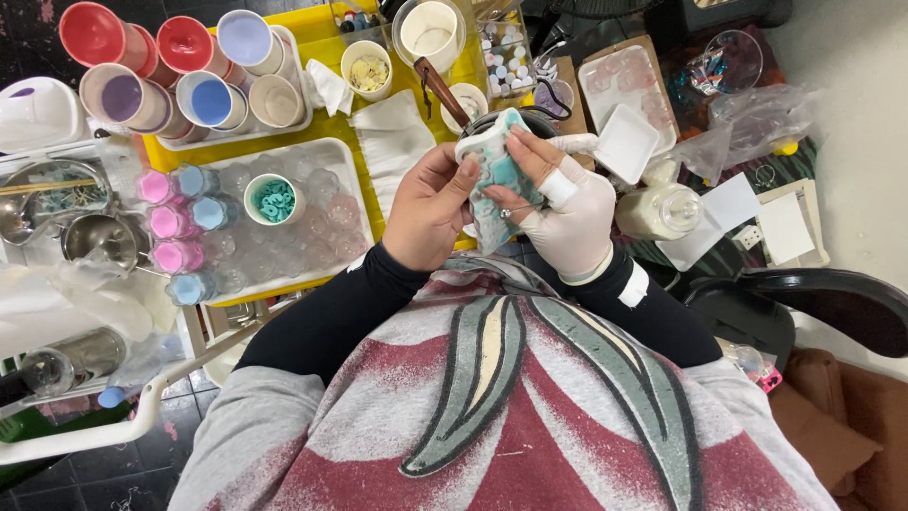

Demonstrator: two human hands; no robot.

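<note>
Both hands grip one object: left hand (430, 210) bare, right hand (568, 213) gloved, closed around the white-and-teal mould (494, 175) above your lap, near the yellow tray (322, 45). It looks soft, light, probably slick; hold its sides, thumbs on top.

We note a crowded worktable (326, 47) with a yellow top, a dark tiled floor (104, 478) at lower left, a pale floor (856, 123) at right — a black chair arm (832, 298) over a brown cushion (856, 416) — and even, bright light throughout.
</note>
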